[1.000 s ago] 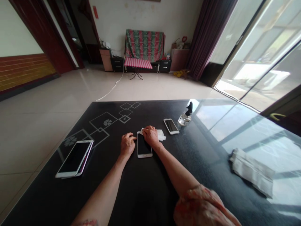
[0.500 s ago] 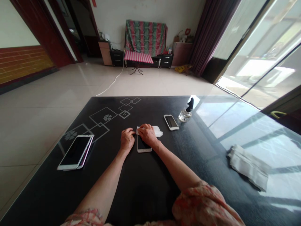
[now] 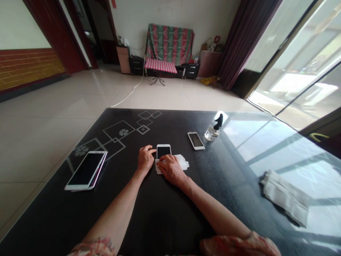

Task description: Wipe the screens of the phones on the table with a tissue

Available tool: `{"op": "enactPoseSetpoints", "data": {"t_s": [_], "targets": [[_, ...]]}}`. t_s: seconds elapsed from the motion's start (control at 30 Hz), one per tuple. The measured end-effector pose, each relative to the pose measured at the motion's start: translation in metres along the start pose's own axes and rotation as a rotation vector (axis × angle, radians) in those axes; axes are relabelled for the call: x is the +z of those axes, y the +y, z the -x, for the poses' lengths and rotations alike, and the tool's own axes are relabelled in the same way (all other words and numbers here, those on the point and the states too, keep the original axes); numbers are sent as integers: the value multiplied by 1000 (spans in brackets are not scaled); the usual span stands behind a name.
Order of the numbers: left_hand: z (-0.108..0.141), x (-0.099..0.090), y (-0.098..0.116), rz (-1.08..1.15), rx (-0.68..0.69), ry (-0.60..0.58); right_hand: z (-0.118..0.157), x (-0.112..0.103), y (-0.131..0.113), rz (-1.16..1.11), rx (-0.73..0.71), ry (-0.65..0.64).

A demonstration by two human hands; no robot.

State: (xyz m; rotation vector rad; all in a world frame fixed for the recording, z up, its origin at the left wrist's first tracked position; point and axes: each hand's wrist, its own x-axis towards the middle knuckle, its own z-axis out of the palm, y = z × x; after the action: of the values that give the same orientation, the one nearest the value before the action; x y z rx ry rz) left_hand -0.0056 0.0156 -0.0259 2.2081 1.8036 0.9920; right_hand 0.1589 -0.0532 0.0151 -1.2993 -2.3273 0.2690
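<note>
Your right hand (image 3: 172, 169) and wipe (image 3: 183, 162) have slid down the phone (image 3: 163, 152) on the table (image 3: 160, 220), so now its near end is covered. I can't tell if you pinch the wipe. Your left hand (image 3: 145, 159), loose, sits beside the phone.

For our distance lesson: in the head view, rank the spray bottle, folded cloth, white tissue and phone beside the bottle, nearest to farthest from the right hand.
1. White tissue: under the right hand.
2. Phone: ahead, to the right.
3. Spray bottle: just beyond that phone.
4. Folded cloth: far right.
</note>
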Motion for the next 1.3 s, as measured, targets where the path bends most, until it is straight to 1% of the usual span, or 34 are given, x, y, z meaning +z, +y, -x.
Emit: {"op": "enactPoseSetpoints", "data": {"t_s": [0.23,0.3,0.37,0.47,0.67,0.77,0.83,0.93,1.1,1.3], "targets": [[-2,1,-1,5,3,6,-56,9,29,64,103,39],[-2,1,-2,5,3,5,-67,11,32,71,135,44],[-2,1,-2,9,0,6,-70,11,31,74,132,42],[-2,1,-1,22,-7,6,-59,11,25,64,68,28],[-1,0,0,42,-21,0,-14,6,5,31,-18,21],[-2,-1,2,39,-13,-3,3,1,-5,1,-51,0],[-2,-2,3,39,-5,15,10,-2,-10,-14,-57,-16],[-3,-1,4,41,21,42,13,-4,-15,-27,-70,-30],[-3,-1,3,8,55,18,12,-5,-12,-39,-114,-39],[-3,-2,3,-19,68,14,25,-10,6,-55,-133,-3]]}}
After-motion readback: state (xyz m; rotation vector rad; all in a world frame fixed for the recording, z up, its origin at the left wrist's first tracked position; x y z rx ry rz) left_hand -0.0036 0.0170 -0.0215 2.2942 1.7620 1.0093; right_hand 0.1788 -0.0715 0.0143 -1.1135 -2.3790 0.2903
